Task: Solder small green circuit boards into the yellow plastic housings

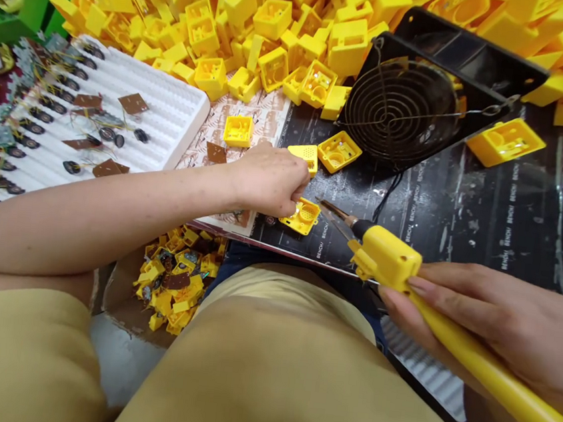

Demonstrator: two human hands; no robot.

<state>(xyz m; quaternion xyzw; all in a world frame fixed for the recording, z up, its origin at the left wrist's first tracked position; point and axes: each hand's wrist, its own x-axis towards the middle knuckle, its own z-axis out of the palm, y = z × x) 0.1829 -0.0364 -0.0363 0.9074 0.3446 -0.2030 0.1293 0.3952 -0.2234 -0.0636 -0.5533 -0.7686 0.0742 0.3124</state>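
Note:
My right hand (495, 327) is wrapped round a yellow soldering gun (392, 256) with a dark, thin tip that points left. Just left of that tip lies an open yellow plastic casing (305, 217) with a round perforated grille, near the bench's front edge. My left hand (275, 178) is over it, fingers curled together and a fingertip against its left side; what they pinch is hidden. Behind the knuckles shows a second yellow grilled piece (306, 154), partly covered by the hand. Beyond it sit another open yellow casing (339, 151) and a small yellow box (238, 130).
A black fan (397, 109) with a wire guard stands on the dark bench (442, 214). Behind is a large heap of yellow casings (281, 20). At left, a white foam tray (167, 101) carries small speakers and brown boards. A carton (118, 301) of yellow parts stands below.

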